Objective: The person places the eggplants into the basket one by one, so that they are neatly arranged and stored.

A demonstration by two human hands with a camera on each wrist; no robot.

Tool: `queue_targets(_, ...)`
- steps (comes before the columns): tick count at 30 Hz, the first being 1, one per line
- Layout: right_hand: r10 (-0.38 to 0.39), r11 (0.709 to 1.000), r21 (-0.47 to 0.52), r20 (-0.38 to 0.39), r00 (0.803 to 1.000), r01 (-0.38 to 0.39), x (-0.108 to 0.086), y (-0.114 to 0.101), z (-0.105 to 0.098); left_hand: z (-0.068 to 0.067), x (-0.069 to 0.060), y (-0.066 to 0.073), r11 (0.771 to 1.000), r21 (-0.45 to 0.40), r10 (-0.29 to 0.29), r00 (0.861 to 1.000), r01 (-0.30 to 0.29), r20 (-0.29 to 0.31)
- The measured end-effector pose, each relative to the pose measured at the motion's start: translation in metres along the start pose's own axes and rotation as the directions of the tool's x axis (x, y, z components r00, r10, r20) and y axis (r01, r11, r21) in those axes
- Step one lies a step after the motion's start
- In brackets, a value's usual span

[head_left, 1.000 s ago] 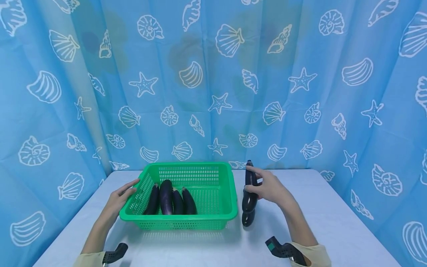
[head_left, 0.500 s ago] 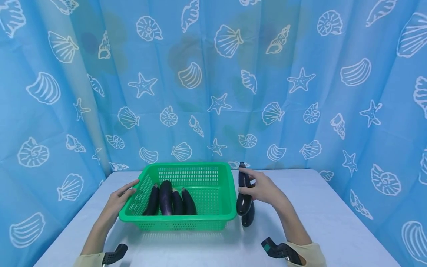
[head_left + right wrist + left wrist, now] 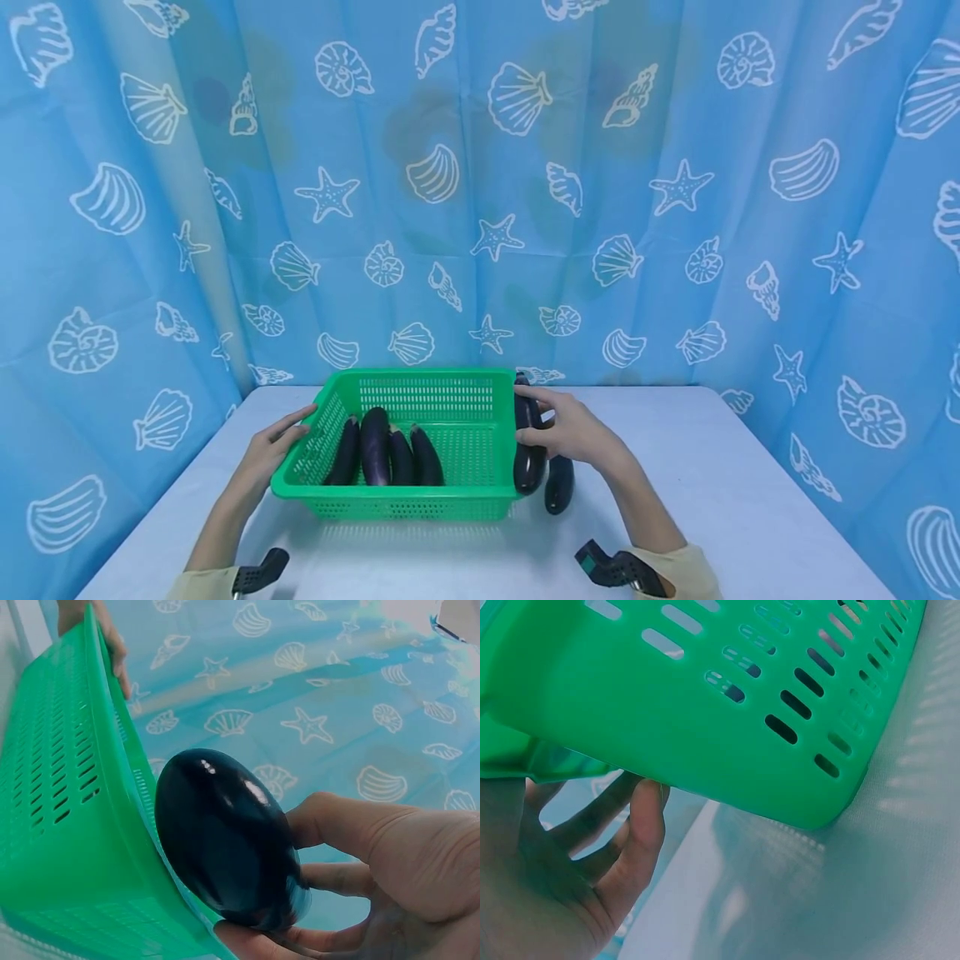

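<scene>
My right hand grips a dark purple eggplant, thumb on one side and fingers on the other. In the head view the eggplant overlaps the right rim of a green slotted plastic basket. The right wrist view shows its glossy rounded end close beside the basket wall. At the basket's left end, my left hand touches the side near the rim with extended fingers; in the left wrist view, its thumb meets the outer wall. Several eggplants lie side by side in the basket's left half.
Another eggplant lies on the white-covered table, right of the basket and partly behind my right hand. A blue curtain with white shell prints hangs behind the table. Dark wrist mounts show at both sleeves.
My right hand has carried its eggplant leftward, from above the eggplant on the table to the basket's right rim. The left hand and basket stay in place.
</scene>
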State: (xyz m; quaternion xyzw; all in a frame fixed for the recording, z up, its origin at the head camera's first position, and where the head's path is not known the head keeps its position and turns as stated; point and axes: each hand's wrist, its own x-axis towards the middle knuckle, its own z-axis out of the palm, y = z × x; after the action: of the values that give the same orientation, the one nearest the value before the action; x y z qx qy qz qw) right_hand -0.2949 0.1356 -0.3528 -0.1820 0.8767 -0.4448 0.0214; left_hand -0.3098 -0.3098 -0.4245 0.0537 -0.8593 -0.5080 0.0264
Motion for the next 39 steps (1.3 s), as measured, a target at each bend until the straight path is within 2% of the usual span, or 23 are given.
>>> queue_targets(8,-0.004,0.999,-0.032,0.008,1.0,0.004,0.007,-0.003,0.007,0.0,0.0,0.001,1.0,0.004,-0.001,1.0,0.001,0.001)
queue_targets(17,-0.029,1.0,0.01,0.068,0.997,0.028,0.011,-0.01,0.01,0.0,0.0,0.001,1.0,0.004,-0.005,1.0,0.005,0.002)
queue_targets(25,0.011,1.0,-0.022,0.04,0.999,-0.01,0.018,-0.014,0.015,-0.001,-0.001,0.001,1.0,0.002,0.002,1.0,-0.002,0.004)
queue_targets(31,0.014,0.999,-0.043,0.049,0.999,-0.012,0.025,-0.011,0.018,-0.001,-0.002,0.002,1.0,0.016,0.003,1.0,-0.003,0.003)
queue_targets(39,0.036,0.997,-0.071,0.051,0.998,-0.033,0.03,-0.014,0.023,-0.001,-0.002,0.002,1.0,-0.013,0.011,1.0,-0.01,0.008)
